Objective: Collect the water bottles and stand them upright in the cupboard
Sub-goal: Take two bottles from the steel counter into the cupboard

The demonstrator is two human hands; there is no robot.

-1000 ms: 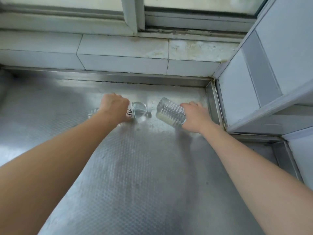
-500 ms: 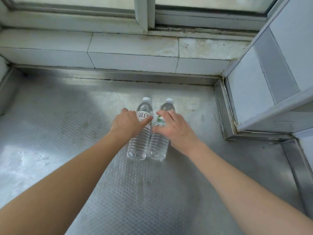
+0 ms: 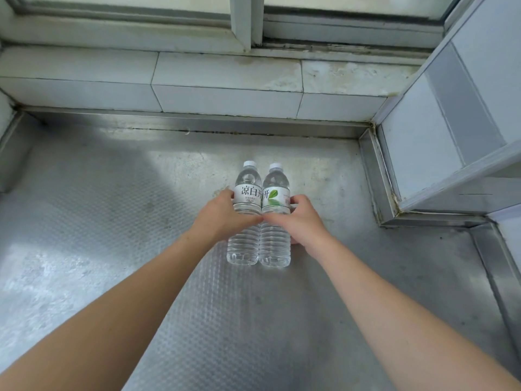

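Left grip (image 3: 218, 218) is wrapped around the left bottle (image 3: 245, 218) at mid-body, thumb across the front just under the label, fingers round the far side. Right grip (image 3: 300, 221) does the same on the right bottle (image 3: 275, 221), thumb tip w/ the other thumb right at the seam btw the two. So both grips are clamped, one bottle each.

Bottles themselves: clear plastic, full of water, white screw caps, ribbed lower halves, smooth shoulders. Left one has a white label w/ big dark Chinese characters, right one's label shows a green leaf. They stand upright, side by side and touching, bases down on the surface (image 3: 112, 249), approx in the middle toward the back.

Surface is stainless steel w/ a dimpled embossed pattern, kinda scuffed and dull in spots, raised metal lip along the back. Behind it a row of white tiles (image 3: 225, 83), stained near the right end, then a window frame (image 3: 248, 21) above. At the right there's a white cabinet (image 3: 417, 142) w/ a metal trim round its base.
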